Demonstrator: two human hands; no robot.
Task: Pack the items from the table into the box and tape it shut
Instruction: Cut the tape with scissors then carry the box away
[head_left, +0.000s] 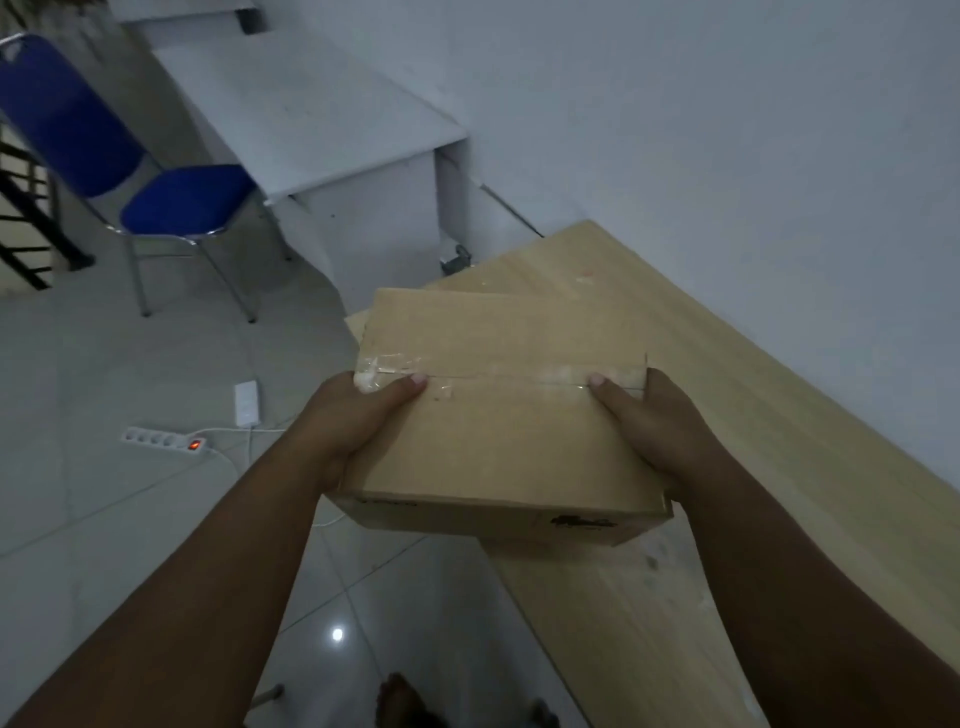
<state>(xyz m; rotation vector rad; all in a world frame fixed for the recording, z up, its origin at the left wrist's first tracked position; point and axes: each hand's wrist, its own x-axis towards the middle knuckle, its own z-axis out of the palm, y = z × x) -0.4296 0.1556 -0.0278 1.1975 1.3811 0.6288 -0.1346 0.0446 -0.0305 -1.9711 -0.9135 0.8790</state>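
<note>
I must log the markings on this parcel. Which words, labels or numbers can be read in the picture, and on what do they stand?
None can be read.
Dark print on the box front side, left: too blurred.
Black mark on the same side, right: too blurred.

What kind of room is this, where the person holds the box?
Probably a plain office or workroom. A white desk with a blue padded chair stands on the tiled floor, a power strip lies there, and both hands hold the cardboard box by a long wooden table.
</note>
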